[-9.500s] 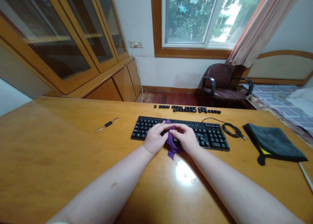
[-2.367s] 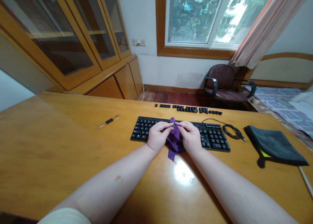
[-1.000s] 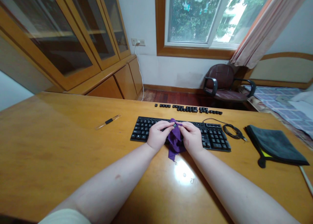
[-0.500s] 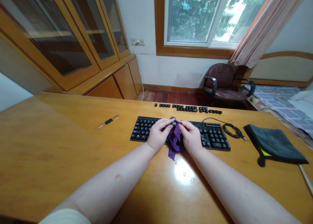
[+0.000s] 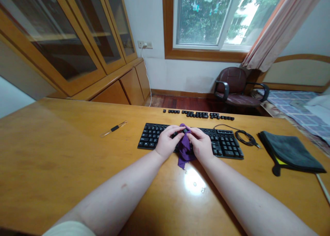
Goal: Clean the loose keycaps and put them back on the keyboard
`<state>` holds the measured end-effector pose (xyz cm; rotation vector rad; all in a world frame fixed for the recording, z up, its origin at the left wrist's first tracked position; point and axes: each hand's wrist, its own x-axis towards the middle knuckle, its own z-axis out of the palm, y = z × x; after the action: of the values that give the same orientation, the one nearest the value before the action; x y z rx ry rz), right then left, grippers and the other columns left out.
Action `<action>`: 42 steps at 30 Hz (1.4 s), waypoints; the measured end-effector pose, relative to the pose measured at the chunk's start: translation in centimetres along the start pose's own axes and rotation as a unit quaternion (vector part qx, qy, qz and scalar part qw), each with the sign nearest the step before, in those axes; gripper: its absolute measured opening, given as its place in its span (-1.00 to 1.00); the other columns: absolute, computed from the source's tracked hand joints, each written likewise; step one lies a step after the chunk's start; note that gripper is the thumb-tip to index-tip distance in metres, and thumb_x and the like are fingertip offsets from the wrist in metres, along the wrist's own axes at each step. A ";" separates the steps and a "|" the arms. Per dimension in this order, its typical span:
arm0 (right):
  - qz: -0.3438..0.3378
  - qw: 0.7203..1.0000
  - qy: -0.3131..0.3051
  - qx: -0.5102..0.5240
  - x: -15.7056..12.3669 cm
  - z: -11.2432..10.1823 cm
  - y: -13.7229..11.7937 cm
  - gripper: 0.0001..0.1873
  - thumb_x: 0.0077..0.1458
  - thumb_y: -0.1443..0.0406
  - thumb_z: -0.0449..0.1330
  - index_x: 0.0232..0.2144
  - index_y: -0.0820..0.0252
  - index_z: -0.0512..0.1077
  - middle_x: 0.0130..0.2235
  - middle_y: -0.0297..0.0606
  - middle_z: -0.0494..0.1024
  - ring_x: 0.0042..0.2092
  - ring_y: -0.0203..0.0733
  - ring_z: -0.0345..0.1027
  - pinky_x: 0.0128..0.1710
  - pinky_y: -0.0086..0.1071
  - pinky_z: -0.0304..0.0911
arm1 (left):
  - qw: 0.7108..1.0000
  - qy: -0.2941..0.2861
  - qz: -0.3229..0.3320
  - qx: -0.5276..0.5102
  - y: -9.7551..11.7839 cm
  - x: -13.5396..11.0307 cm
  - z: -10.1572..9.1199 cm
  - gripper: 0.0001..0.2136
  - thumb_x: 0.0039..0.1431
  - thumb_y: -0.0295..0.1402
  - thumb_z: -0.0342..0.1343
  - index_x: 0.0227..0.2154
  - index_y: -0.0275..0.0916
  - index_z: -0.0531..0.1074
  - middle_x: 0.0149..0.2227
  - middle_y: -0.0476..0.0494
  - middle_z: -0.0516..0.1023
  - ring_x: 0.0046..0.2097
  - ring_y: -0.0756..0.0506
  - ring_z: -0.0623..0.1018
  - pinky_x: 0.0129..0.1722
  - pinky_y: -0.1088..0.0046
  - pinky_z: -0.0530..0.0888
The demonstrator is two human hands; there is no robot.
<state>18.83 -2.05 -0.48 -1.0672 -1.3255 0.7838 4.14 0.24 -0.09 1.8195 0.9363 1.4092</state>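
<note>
The small key, too tiny to read, sits in the purple cloth over the middle of the keyboard. It shows a darker face than half a second ago, so it seems turned within the cloth, handling unfinished. Left hand and right hand, fingertips nearly together, pinch the cloth. Loose keys line the desk's far edge.

Keyboard (its middle) partly behind purple cloth
</note>
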 end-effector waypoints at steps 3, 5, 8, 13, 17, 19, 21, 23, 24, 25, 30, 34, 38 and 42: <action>0.005 1.000 -0.002 -0.001 0.0 0.0 0.0 -0.74 -0.03 0.29 0.21 -0.22 0.06 0.53 -0.24 -0.26 0.54 -0.19 -0.18 0.39 -0.11 -0.26 0.28 | 0.999 0.011 -0.041 -0.029 -0.3 -0.2 0.3 -0.76 0.06 -0.39 0.13 -0.17 -0.21 0.49 -0.20 -0.14 0.55 -0.14 -0.06 0.51 -0.05 0.36 0.43; 0.011 1.000 -0.004 -0.002 0.0 -0.1 -0.1 -0.75 -0.03 0.28 0.21 -0.22 0.06 0.53 -0.25 -0.26 0.54 -0.21 -0.18 0.39 -0.13 -0.26 0.29 | 0.996 0.023 -0.068 -0.047 -0.5 -0.3 0.4 -0.75 0.06 -0.38 0.13 -0.16 -0.22 0.48 -0.20 -0.14 0.56 -0.16 -0.07 0.53 -0.06 0.36 0.44; 0.021 1.000 -0.004 0.002 0.0 -0.1 -0.1 -0.77 -0.02 0.27 0.20 -0.25 0.07 0.53 -0.25 -0.27 0.53 -0.23 -0.18 0.39 -0.18 -0.27 0.30 | 0.996 0.026 -0.082 -0.039 -0.5 -0.4 0.5 -0.80 0.08 -0.34 0.12 -0.22 -0.24 0.51 -0.20 -0.15 0.57 -0.13 -0.09 0.53 -0.03 0.34 0.43; 0.022 1.000 -0.008 0.005 0.0 0.0 0.0 -0.76 -0.03 0.26 0.21 -0.24 0.08 0.53 -0.27 -0.26 0.53 -0.26 -0.19 0.39 -0.23 -0.30 0.31 | 0.998 0.021 -0.053 -0.017 -0.1 -0.2 0.2 -0.81 0.11 -0.36 0.09 -0.23 -0.20 0.53 -0.18 -0.14 0.57 -0.12 -0.08 0.53 -0.02 0.34 0.42; 0.011 1.000 -0.004 -0.004 0.0 0.1 0.1 -0.75 -0.06 0.27 0.23 -0.24 0.08 0.53 -0.26 -0.27 0.53 -0.26 -0.21 0.38 -0.21 -0.31 0.30 | 0.999 0.030 -0.012 -0.009 0.0 -0.1 0.2 -0.83 0.10 -0.40 0.09 -0.27 -0.18 0.54 -0.23 -0.11 0.57 -0.15 -0.05 0.53 -0.06 0.38 0.44; 0.009 1.000 -0.004 -0.007 0.0 0.1 0.1 -0.74 -0.06 0.27 0.24 -0.23 0.07 0.53 -0.27 -0.27 0.53 -0.26 -0.21 0.38 -0.21 -0.31 0.29 | 0.999 0.030 -0.016 -0.006 0.0 -0.1 0.2 -0.83 0.09 -0.40 0.10 -0.26 -0.18 0.54 -0.22 -0.12 0.57 -0.15 -0.05 0.53 -0.05 0.37 0.44; 0.012 1.000 -0.004 -0.008 0.0 0.2 0.0 -0.73 -0.07 0.27 0.25 -0.22 0.06 0.53 -0.27 -0.27 0.53 -0.27 -0.22 0.37 -0.21 -0.31 0.30 | 0.999 0.030 -0.032 -0.005 -0.1 -0.2 0.2 -0.82 0.08 -0.40 0.12 -0.25 -0.20 0.53 -0.20 -0.13 0.57 -0.14 -0.07 0.53 -0.03 0.34 0.43; 0.014 1.000 -0.005 -0.009 -0.1 0.2 -0.1 -0.72 -0.07 0.28 0.25 -0.22 0.06 0.53 -0.26 -0.27 0.53 -0.25 -0.21 0.38 -0.18 -0.29 0.30 | 0.998 0.034 -0.044 -0.007 -0.2 -0.3 0.2 -0.83 0.06 -0.39 0.14 -0.26 -0.21 0.53 -0.21 -0.14 0.57 -0.14 -0.08 0.53 -0.03 0.32 0.43; 0.013 1.000 -0.006 -0.009 -0.1 0.2 -0.2 -0.72 -0.07 0.28 0.25 -0.22 0.05 0.53 -0.26 -0.27 0.53 -0.24 -0.20 0.38 -0.16 -0.28 0.29 | 0.998 0.038 -0.045 -0.009 -0.2 -0.3 0.2 -0.84 0.05 -0.39 0.14 -0.28 -0.21 0.53 -0.23 -0.14 0.57 -0.15 -0.08 0.53 -0.03 0.32 0.43; 0.011 1.000 -0.007 -0.008 -0.1 0.2 -0.3 -0.72 -0.07 0.29 0.25 -0.22 0.05 0.53 -0.26 -0.28 0.53 -0.23 -0.20 0.38 -0.14 -0.27 0.29 | 0.998 0.042 -0.042 -0.010 -0.1 -0.2 0.2 -0.86 0.04 -0.39 0.15 -0.30 -0.21 0.54 -0.25 -0.13 0.58 -0.16 -0.08 0.54 -0.04 0.32 0.43; 0.013 1.000 -0.010 0.000 0.0 0.2 -0.3 -0.73 -0.07 0.29 0.25 -0.24 0.03 0.54 -0.27 -0.28 0.54 -0.23 -0.19 0.39 -0.16 -0.26 0.32 | 0.998 0.049 -0.033 -0.029 0.0 -0.1 0.3 -0.92 0.00 -0.43 0.18 -0.41 -0.21 0.56 -0.33 -0.10 0.59 -0.22 -0.06 0.55 -0.09 0.35 0.45; 0.005 1.000 0.006 0.003 0.0 0.3 0.0 -0.78 -0.11 0.29 0.27 -0.31 0.03 0.56 -0.31 -0.28 0.57 -0.26 -0.18 0.41 -0.16 -0.25 0.32 | 0.996 0.041 -0.065 -0.048 0.0 -0.1 0.3 -0.91 -0.02 -0.42 0.19 -0.42 -0.21 0.57 -0.33 -0.12 0.60 -0.24 -0.08 0.55 -0.11 0.34 0.46; 0.001 0.999 0.025 0.025 0.1 0.2 0.1 -0.87 -0.11 0.31 0.27 -0.41 0.04 0.58 -0.37 -0.29 0.58 -0.31 -0.19 0.42 -0.21 -0.28 0.32 | 0.989 0.040 -0.115 -0.081 0.0 -0.1 0.4 -0.90 -0.05 -0.39 0.21 -0.42 -0.23 0.57 -0.34 -0.12 0.61 -0.24 -0.09 0.56 -0.10 0.32 0.46; -0.005 0.999 0.032 0.025 0.3 0.1 0.0 -0.90 -0.08 0.31 0.25 -0.43 0.07 0.57 -0.38 -0.29 0.56 -0.31 -0.21 0.41 -0.23 -0.30 0.31 | 0.981 0.048 -0.154 -0.109 0.2 0.0 0.6 -0.88 -0.09 -0.39 0.22 -0.42 -0.25 0.57 -0.35 -0.13 0.61 -0.25 -0.10 0.57 -0.09 0.30 0.46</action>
<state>18.76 -1.78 -0.42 -1.0370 -1.2510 0.7651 4.74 0.04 -0.05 1.3900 1.0186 1.3535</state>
